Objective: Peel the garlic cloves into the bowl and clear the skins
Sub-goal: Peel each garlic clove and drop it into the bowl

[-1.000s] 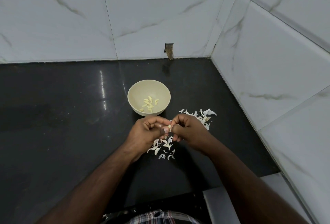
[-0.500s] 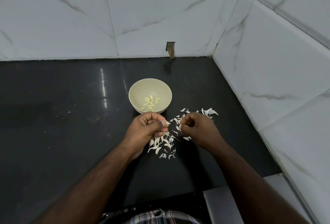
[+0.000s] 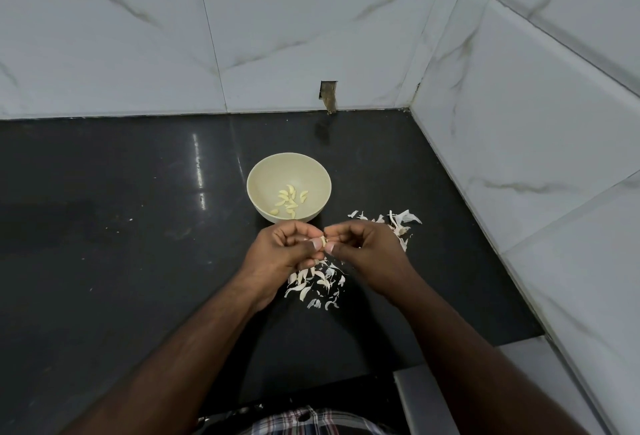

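Observation:
A cream bowl (image 3: 263,171) stands on the black counter and holds several peeled garlic cloves (image 3: 288,202). Just in front of it my left hand (image 3: 280,251) and my right hand (image 3: 367,251) meet, both pinching one small garlic clove (image 3: 322,240) between thumbs and fingertips. Loose white garlic skins (image 3: 317,284) lie scattered on the counter under and behind my hands. A second heap of skins (image 3: 398,223) lies to the right of the bowl, partly hidden by my right hand.
The black counter (image 3: 121,226) ends at white marble-tiled walls at the back and right. A small notch (image 3: 328,95) is cut in the back wall. A grey ledge (image 3: 433,396) sits at the near right corner. Tiny skin flecks lie left of the bowl.
My right hand, half a second ago apart and lower over the skins, has come back to the clove held by my left hand. Both hands now pinch it together.

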Motion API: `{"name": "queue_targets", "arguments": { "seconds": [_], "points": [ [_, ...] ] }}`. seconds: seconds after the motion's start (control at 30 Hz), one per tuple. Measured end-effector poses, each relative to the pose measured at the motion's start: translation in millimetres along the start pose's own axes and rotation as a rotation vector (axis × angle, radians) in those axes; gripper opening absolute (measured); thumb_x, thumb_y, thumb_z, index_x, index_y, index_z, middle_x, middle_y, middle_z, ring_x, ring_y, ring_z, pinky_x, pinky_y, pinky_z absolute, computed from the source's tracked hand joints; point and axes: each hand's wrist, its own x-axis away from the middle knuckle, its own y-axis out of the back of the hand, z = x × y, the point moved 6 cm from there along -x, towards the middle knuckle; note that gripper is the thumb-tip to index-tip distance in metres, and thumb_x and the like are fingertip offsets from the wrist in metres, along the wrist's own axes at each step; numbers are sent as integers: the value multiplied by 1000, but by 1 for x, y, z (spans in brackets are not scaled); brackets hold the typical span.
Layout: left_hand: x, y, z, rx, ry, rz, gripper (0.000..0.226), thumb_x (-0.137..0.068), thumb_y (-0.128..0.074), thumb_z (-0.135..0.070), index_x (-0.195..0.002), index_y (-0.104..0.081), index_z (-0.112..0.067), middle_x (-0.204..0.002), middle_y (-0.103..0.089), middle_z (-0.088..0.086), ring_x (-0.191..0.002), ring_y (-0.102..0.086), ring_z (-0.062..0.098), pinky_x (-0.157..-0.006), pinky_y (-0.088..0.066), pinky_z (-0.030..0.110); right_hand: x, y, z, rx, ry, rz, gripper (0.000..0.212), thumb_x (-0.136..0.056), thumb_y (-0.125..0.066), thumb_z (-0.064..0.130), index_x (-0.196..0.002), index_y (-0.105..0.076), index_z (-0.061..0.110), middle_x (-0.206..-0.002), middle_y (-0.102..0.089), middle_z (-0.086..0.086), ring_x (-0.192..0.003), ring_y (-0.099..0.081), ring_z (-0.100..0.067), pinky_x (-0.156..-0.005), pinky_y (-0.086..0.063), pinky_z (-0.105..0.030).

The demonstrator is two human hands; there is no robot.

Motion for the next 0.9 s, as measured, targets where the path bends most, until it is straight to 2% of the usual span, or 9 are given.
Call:
{"name": "queue_targets", "arguments": {
  "seconds": [0.1,0.17,0.23,0.3,0.4,0.53,0.7,0.77,0.9],
  "points": [
    [0,2,0,-51,-18,-15,12,-89,-68,5,-96,-72,-3,-81,-68,17,-74,-68,15,-64,-54,18,0,-3,-1,-50,-25,9,13,-87,-71,-2,-99,-75,1,-67,-70,6,-55,-60,2,-57,-45,-13],
    [0,2,0,-79,-19,-23,17,-88,-68,7,-100,-72,-5,-84,-71,15,-76,-70,14,-65,-55,19,-1,-2,-4,-61,-53,-16,7,-87,-73,2,-91,-76,5,-60,-67,4,-54,-57,-6,-55,-45,-20],
    [0,1,0,-104,-27,-30,23,-89,-66,9,-104,-71,-8,-91,-74,14,-80,-72,14,-68,-56,21,-2,-1,-7,-112,-95,-44,7,-87,-72,1,-85,-75,8,-60,-66,-4,-55,-56,-14,-54,-46,-24],
    [0,0,-2,-163,-59,-31,24,-88,-67,8,-103,-72,-11,-96,-76,11,-85,-71,12,-74,-57,24,-1,0,-9,-159,-125,-68,4,-88,-70,-1,-88,-73,1,-63,-66,-9,-54,-57,-12,-54,-48,-22],
    [1,-5,-6,-268,-89,-26,21,-82,-78,1,-97,-74,-13,-88,-77,6,-84,-72,15,-82,-58,30,0,1,-12,-214,-136,-101,5,-87,-69,-3,-91,-70,-6,-67,-67,-15,-52,-57,-11,-53,-50,-20],
    [3,-8,-9,-377,-114,-59,15,-80,-81,-5,-92,-76,-13,-76,-76,3,-73,-71,11,-73,-56,24,2,-1,-17,-305,-177,-64,7,-87,-70,-2,-92,-70,-6,-72,-69,-17,-57,-60,-13,-57,-51,-22],
    [4,-7,-8,-391,-104,-76,13,-83,-79,-7,-88,-78,-18,-74,-74,2,-69,-65,15,-70,-52,31,3,0,-18,-374,-208,2,6,-89,-66,-5,-94,-67,-8,-69,-69,-13,-57,-60,-13,-57,-52,-22],
    [5,-7,-7,-351,-87,-84,12,-83,-79,-6,-87,-79,-17,-72,-72,6,-68,-61,17,-69,-49,32,3,0,-18,-365,-199,14,6,-89,-64,-7,-94,-67,-8,-66,-68,-12,-55,-58,-13,-56,-51,-21],
    [5,-7,-5,-271,-49,-80,12,-82,-79,-6,-86,-79,-17,-85,-72,25,-72,-61,27,-74,-50,39,2,0,-17,-308,-135,18,5,-90,-63,-9,-92,-66,-6,-66,-66,-10,-57,-57,-14,-56,-49,-22]
  ]
}}
